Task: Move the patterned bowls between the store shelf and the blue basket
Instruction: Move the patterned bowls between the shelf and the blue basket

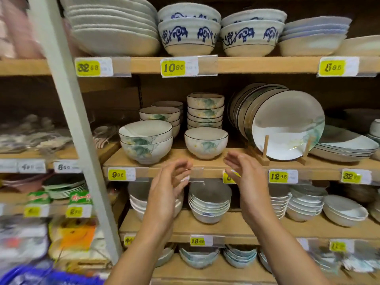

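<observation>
A single cream bowl with a green leaf pattern (206, 143) stands at the front of the middle shelf (178, 155). To its left sit two larger nested patterned bowls (146, 141); behind them rise taller stacks of the same pattern (205, 111). My left hand (168, 186) and my right hand (244, 175) hover just below and in front of the single bowl, palms facing each other, fingers relaxed, holding nothing. A corner of the blue basket (47, 276) shows at the bottom left.
Patterned plates (285, 124) lean in a wooden rack right of the bowl. Blue-and-white bowls (189, 36) fill the top shelf, and small bowl stacks (209, 204) the shelf below. A grey upright post (70, 112) crosses the left side.
</observation>
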Demonstrator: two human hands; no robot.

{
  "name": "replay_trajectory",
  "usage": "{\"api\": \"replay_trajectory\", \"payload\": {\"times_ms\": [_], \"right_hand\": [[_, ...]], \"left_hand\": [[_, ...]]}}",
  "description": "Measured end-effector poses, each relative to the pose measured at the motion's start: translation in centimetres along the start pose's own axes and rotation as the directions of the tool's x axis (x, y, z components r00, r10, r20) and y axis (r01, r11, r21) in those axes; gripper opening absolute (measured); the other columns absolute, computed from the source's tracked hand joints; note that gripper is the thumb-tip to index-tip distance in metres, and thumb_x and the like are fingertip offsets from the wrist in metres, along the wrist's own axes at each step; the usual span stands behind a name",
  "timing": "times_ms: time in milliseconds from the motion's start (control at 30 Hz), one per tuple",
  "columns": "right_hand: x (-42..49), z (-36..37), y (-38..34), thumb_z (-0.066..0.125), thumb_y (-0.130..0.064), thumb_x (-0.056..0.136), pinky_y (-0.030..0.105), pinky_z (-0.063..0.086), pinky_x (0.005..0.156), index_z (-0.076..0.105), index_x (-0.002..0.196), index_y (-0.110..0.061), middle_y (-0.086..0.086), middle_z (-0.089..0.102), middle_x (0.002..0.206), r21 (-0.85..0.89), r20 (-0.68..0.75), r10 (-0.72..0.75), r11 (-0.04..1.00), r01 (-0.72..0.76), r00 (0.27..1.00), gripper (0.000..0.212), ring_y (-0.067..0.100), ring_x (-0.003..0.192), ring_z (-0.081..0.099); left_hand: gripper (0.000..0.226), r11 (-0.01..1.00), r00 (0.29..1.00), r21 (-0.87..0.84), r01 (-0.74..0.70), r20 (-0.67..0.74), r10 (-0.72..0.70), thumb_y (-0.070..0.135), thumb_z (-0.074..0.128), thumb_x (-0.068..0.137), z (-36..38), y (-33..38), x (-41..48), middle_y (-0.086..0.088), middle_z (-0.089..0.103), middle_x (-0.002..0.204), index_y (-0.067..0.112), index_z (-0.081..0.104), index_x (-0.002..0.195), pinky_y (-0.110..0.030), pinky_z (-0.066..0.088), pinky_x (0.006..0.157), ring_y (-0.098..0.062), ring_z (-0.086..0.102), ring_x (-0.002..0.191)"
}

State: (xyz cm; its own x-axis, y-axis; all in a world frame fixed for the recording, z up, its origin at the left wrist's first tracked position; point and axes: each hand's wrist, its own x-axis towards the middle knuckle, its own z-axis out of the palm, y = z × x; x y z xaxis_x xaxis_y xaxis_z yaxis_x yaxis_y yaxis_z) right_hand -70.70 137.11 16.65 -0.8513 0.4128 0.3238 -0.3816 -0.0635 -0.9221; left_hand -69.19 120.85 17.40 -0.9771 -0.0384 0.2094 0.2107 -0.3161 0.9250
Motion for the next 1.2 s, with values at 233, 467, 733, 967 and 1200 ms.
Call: {"api": "replay_trajectory", "payload": {"times_ms": [233, 467, 733, 967, 1200], "right_hand": [[-9.3, -0.9, 3.5, 0.039, -0.014, 0.1, 0.025, 0.056, 0.078, 0.071, 0.091, -0.012, 0.008, 0.076, 0.09, 0.084, 0.202, 0.293, 0.945, -0.315, 0.934, 0.033, 0.019, 0.088, 0.072], [-18.8, 1.9, 5.8, 0.038, -0.015, 0.1, 0.031, 0.054, 0.081, 0.07, 0.097, -0.009, 0.008, 0.076, 0.091, -0.049, 0.41, 0.475, 0.864, -0.502, 0.778, 0.033, 0.019, 0.089, 0.073], [-26.5, 9.2, 8.1, 0.042, -0.013, 0.099, 0.032, 0.057, 0.076, 0.069, 0.093, -0.002, 0.014, 0.075, 0.085, -0.177, 0.502, 0.566, 0.808, -0.562, 0.654, 0.03, 0.025, 0.081, 0.072], [-33.7, 18.0, 11.5, 0.046, -0.014, 0.096, 0.016, 0.053, 0.053, 0.07, 0.091, -0.005, 0.007, 0.076, 0.077, -0.276, 0.519, 0.634, 0.759, -0.59, 0.574, 0.026, 0.012, 0.065, 0.072], [-37.9, 24.4, 14.3, 0.045, -0.012, 0.097, 0.042, 0.052, 0.083, 0.068, 0.097, -0.002, 0.014, 0.072, 0.092, -0.364, 0.416, 0.7, 0.713, -0.599, 0.58, 0.025, 0.022, 0.079, 0.066]], "left_hand": [[0.037, 0.979, 0.943, -0.006, 0.203, -0.269, -0.197, 0.019, 0.032, 0.101, -6.1, -2.5, -10.1, -0.015, 0.075, 0.094, 0.004, 0.065, 0.099, -0.029, 0.056, 0.077, -0.023, 0.072, 0.086], [0.037, 0.96, 0.821, -0.021, 0.278, -0.515, -0.249, 0.019, 0.033, 0.1, -15.6, -2.0, -19.5, -0.014, 0.076, 0.094, 0.003, 0.066, 0.098, -0.033, 0.055, 0.076, -0.022, 0.071, 0.086], [0.034, 0.959, 0.687, -0.085, 0.269, -0.681, -0.253, 0.018, 0.034, 0.099, -25.5, 0.5, -25.7, -0.011, 0.076, 0.086, 0.004, 0.064, 0.095, -0.032, 0.05, 0.072, -0.023, 0.067, 0.08], [0.032, 0.946, 0.595, -0.078, 0.314, -0.761, -0.26, 0.017, 0.036, 0.097, -36.0, 3.5, -31.0, -0.014, 0.072, 0.089, 0.005, 0.065, 0.091, -0.03, 0.049, 0.066, -0.023, 0.063, 0.075], [0.031, 0.907, 0.577, -0.073, 0.414, -0.75, -0.324, 0.017, 0.038, 0.096, -44.7, 4.5, -32.2, -0.01, 0.072, 0.083, 0.007, 0.065, 0.085, -0.03, 0.047, 0.069, -0.022, 0.062, 0.072]]}}
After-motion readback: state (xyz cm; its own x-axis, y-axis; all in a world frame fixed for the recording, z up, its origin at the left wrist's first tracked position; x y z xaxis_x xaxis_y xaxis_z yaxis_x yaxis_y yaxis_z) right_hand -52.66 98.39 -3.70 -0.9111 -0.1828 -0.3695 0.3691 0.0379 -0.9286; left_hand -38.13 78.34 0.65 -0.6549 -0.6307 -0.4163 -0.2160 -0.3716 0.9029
